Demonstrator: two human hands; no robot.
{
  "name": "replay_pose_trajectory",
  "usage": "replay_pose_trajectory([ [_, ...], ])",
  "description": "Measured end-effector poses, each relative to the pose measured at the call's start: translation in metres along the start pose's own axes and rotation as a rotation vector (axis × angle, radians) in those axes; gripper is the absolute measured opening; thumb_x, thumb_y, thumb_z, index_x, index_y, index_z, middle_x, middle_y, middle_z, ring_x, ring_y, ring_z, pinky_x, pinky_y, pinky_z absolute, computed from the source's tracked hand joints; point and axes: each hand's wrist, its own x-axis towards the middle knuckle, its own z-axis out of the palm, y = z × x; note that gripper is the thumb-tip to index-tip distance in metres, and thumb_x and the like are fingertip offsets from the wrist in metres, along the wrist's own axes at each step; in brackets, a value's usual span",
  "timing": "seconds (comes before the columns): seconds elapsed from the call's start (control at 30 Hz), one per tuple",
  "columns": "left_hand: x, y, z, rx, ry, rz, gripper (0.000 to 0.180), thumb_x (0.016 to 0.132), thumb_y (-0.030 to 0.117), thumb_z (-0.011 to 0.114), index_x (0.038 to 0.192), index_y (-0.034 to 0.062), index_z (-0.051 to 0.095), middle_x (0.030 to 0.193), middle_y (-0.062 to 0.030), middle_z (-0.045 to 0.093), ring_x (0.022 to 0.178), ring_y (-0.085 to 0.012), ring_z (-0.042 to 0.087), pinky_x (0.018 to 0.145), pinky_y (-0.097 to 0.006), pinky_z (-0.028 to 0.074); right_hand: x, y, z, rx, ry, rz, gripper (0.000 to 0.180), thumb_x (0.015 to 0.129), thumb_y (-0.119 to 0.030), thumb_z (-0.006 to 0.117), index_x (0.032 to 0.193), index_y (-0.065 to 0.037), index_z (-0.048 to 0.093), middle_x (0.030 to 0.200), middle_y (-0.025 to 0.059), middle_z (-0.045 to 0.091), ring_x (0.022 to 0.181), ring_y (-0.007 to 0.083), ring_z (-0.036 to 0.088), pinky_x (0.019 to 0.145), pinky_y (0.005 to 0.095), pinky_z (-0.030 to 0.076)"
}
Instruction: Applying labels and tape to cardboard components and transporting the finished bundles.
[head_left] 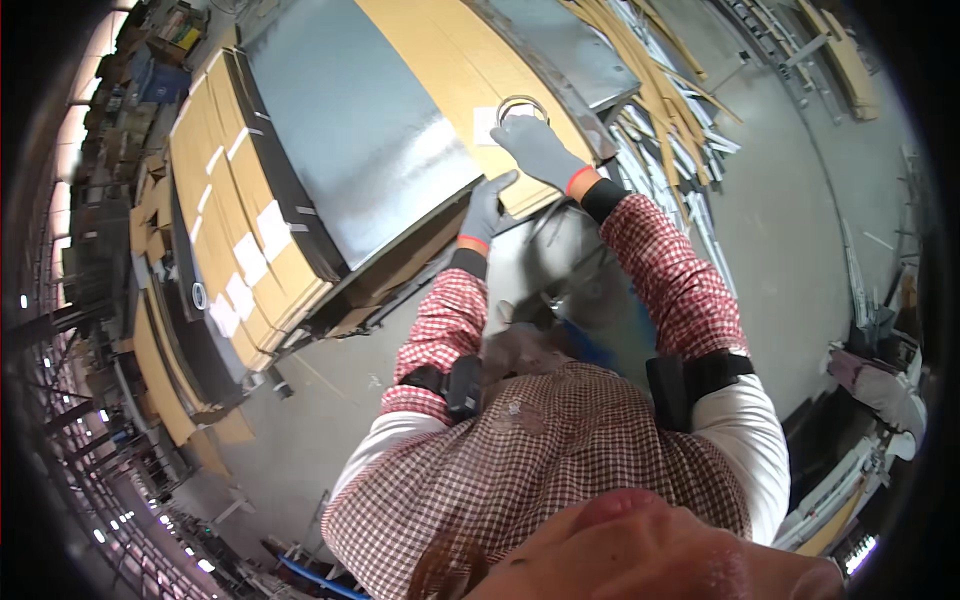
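Note:
A stack of long, flat tan cardboard pieces (430,50) lies across the bench beside a grey metal sheet (350,120). My left hand (482,212), in a grey glove, grips the near end of the cardboard, its thumb over the top; the other fingers are mostly hidden. My right hand (540,150), also gloved in grey, rests over the cardboard with its fingers closed at a ring-shaped roll of tape (522,102). Partly beneath the roll and those fingers is a white paper label (486,126) on the cardboard.
To the left stands a pile of folded cardboard (225,200) with white labels and another tape roll (199,295). Loose cardboard strips (665,95) and white metal strips (705,235) lie at the right. Grey floor (800,200) extends beyond them.

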Motion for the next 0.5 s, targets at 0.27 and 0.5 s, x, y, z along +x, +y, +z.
replay_pose_trajectory([
  [0.27,-0.006,-0.027,-0.046,0.802,-0.202,0.437,0.035,0.094,0.018,0.047,0.123,-0.0001,0.05,0.118,-0.0058,0.057,0.108,-0.0179,0.053,0.094,-0.032,0.043,0.01,-0.071,0.03,-0.265,-0.323,0.462,0.015,0.075,-0.012,0.057,0.088,-0.005,0.056,0.071,0.011,0.061,0.067,0.0241,0.062,0.055,0.0358,0.048],
  [0.5,-0.167,-0.114,-0.005,1.223,-0.279,0.502,0.044,0.074,0.019,0.064,0.113,0.0004,0.052,0.11,-0.0198,0.058,0.101,-0.0332,0.056,0.081,-0.039,0.046,-0.098,-0.155,-0.092,0.164,-0.444,0.494,0.015,0.075,-0.008,0.055,0.088,-0.004,0.053,0.078,0.013,0.06,0.079,0.0342,0.059,0.064,0.0417,0.048],
])
